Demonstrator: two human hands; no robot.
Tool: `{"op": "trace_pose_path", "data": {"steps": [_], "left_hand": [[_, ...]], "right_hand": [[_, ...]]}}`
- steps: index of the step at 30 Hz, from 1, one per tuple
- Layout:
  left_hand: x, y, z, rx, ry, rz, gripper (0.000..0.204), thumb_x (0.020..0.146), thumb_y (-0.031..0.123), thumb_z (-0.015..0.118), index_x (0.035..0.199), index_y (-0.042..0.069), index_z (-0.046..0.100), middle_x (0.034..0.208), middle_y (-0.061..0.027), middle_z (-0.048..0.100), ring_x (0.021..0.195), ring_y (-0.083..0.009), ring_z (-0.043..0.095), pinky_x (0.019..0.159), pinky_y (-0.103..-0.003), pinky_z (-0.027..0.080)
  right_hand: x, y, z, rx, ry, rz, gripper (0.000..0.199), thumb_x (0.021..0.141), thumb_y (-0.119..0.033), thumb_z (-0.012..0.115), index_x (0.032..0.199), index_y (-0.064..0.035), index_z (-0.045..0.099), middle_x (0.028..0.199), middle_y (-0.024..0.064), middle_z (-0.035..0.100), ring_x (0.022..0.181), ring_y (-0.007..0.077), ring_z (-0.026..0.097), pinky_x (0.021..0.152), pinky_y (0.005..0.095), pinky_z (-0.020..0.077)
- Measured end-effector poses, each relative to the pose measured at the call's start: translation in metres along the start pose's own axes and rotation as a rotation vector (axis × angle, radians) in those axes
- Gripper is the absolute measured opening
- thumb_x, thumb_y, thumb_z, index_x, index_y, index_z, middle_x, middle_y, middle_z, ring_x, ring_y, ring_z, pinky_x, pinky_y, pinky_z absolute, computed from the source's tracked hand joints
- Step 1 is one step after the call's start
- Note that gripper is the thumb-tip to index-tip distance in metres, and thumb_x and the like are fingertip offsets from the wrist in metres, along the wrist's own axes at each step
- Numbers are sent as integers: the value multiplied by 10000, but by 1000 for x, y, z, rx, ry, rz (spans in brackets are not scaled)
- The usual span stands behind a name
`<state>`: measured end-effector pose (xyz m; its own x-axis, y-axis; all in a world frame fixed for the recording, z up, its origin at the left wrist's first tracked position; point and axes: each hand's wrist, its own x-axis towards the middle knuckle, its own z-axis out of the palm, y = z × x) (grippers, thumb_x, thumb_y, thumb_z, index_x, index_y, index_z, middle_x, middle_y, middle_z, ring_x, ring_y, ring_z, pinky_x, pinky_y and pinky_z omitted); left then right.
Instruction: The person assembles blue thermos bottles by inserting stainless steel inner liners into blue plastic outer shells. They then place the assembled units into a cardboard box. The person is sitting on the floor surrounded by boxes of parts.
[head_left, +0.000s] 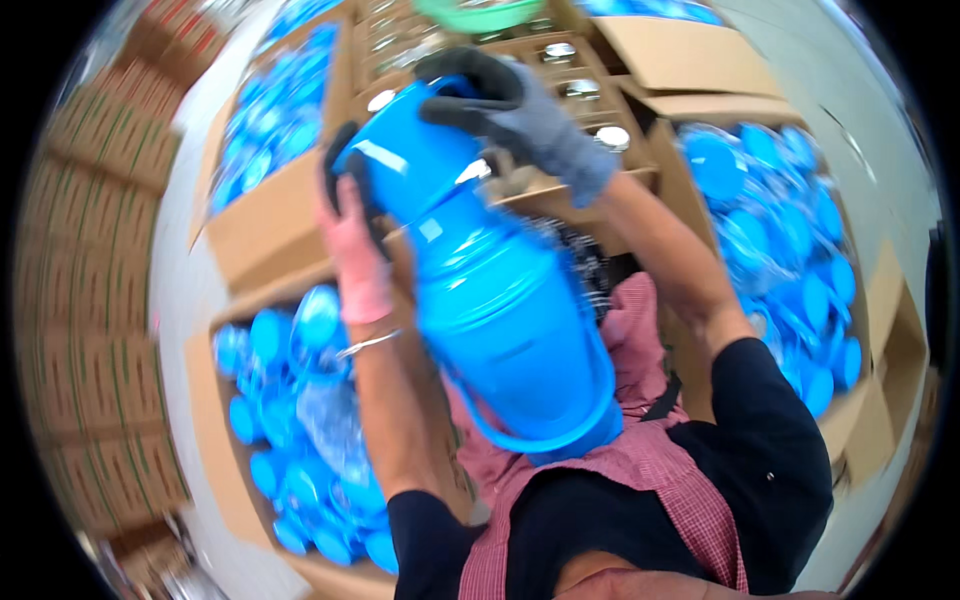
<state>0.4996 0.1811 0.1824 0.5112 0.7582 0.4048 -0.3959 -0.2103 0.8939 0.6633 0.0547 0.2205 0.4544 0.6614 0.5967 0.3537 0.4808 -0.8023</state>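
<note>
Fingers: left hand (355, 235), pink glove with dark-coated fingers, wrapping the upper section's nine o'clock side; right hand (535, 115), grey-blue glove with dark-coated fingers, grasping its one o'clock edge.

Item: glossy blue plastic vessel (500, 290), slanting from eleven to five o'clock before the torso; one piece or several stacked, cannot tell. Probably being light for its bulk, stiff-walled, slick, hardly fragile; the narrower upper section likely offering the best two-sided hold.

Surroundings: brown cardboard box (222, 460) holding blue pieces, lying at eight o'clock; bagged blue plastic pieces (715, 165) filling another at three; silver-topped pieces (610, 138) standing at one.
</note>
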Motion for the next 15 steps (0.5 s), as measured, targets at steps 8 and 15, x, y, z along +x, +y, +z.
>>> {"op": "trace_pose_path", "data": {"steps": [8, 15], "left_hand": [[-7, 13, 35, 100, -506, -239, 491, 999, 340, 386, 1343, -3, 456, 1240, -177, 561, 1109, -252, 570, 972, -382, 437], [-33, -10, 18, 25, -408, -198, 576, 987, 433, 386, 1303, -39, 480, 1228, -180, 577, 1142, -286, 547, 1033, -411, 377]], "right_hand": [[-143, -24, -159, -30, 587, 225, 403, 886, -162, 652, 1269, -72, 560, 1015, 10, 583, 882, 78, 541, 753, 233, 481], [-379, -132, -238, -1208, 1126, 310, 395, 906, -115, 596, 1297, -103, 541, 1165, 115, 620, 981, 196, 594, 829, 326, 477]]}}
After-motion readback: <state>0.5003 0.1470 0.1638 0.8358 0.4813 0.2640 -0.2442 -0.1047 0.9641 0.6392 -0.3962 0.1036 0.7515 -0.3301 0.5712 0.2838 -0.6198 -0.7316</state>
